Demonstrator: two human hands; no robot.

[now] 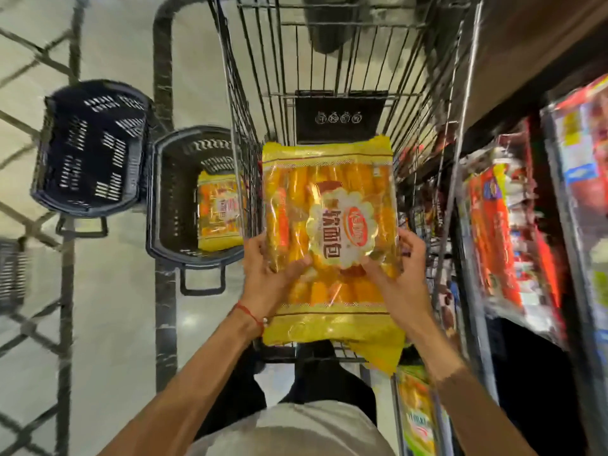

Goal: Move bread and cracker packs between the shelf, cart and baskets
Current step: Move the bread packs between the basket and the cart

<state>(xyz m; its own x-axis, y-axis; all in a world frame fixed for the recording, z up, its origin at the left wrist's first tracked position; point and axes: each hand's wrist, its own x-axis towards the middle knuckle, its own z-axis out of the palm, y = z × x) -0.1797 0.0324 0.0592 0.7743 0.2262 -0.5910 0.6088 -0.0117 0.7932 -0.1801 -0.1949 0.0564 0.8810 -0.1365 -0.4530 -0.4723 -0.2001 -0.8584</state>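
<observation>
The cart (250, 103) has the shelf (526, 44) to its right and a basket (154, 192) holding a smaller bread pack (218, 215) to its left. Above the cart is the large bread pack (329, 192); left hand (266, 281) and right hand (399, 274) each form a grip curled on its sides.

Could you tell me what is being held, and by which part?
The yellow bread pack: the left hand grips its left edge and the right hand its right edge.

Pale glossy floor (115, 324) spreads from 7 to 11 o'clock, crossed by thin dark lines (67, 291) and one broad dark stripe (163, 77); a glint of light (189, 319) shows at 8 o'clock.
</observation>
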